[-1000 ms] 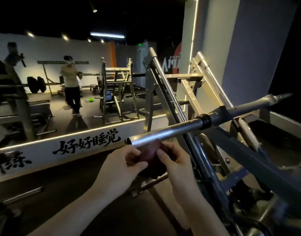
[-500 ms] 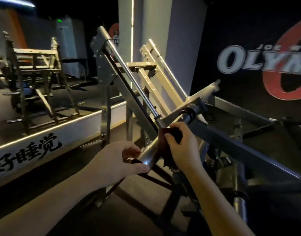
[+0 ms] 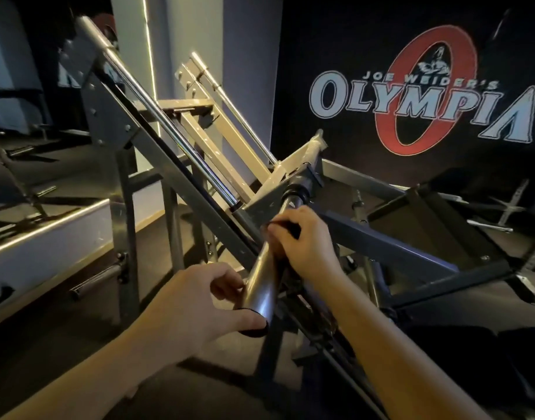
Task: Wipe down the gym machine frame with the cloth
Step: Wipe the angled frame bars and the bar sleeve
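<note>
A chrome weight bar (image 3: 261,286) sticks out toward me from the grey gym machine frame (image 3: 390,241). My right hand (image 3: 305,244) wraps around the bar partway up, gripping a dark cloth (image 3: 286,227) against the metal; only a dark edge of the cloth shows between my fingers. My left hand (image 3: 199,307) grips the near end of the bar, thumb under the tip and fingers curled over the top. Slanted chrome guide rods (image 3: 169,128) rise to the upper left behind the bar.
A dark wall with a red and white logo (image 3: 424,92) stands behind the machine. A raised white platform edge (image 3: 48,237) runs along the left. Tan frame beams (image 3: 217,140) and a short peg (image 3: 96,280) sit around the bar. Dark floor lies below.
The view has swung right, from the gym hall to the logo wall. My right hand has slid up the bar with the cloth while my left hand has taken hold of the bar's near end.
</note>
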Demonstrator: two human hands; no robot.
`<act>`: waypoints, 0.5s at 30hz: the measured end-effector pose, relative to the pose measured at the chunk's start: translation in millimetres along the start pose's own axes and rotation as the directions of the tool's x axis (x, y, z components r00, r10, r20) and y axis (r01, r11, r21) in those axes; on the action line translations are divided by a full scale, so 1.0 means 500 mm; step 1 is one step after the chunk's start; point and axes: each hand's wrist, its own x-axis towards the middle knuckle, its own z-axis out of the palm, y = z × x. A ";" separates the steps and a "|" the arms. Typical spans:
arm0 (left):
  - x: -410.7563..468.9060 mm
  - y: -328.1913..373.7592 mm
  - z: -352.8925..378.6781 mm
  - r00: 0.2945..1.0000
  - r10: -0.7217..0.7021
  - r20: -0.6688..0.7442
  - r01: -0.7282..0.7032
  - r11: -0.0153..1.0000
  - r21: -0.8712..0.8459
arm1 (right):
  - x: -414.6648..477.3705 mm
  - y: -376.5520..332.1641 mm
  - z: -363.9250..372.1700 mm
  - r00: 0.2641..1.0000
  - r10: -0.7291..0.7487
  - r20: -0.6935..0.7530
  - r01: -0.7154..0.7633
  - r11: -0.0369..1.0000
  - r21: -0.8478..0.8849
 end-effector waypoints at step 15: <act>0.097 0.006 -0.030 0.984 -0.021 0.177 0.040 0.994 -0.106 | 0.104 0.030 -0.015 0.992 0.079 0.100 -0.075 0.996 -0.043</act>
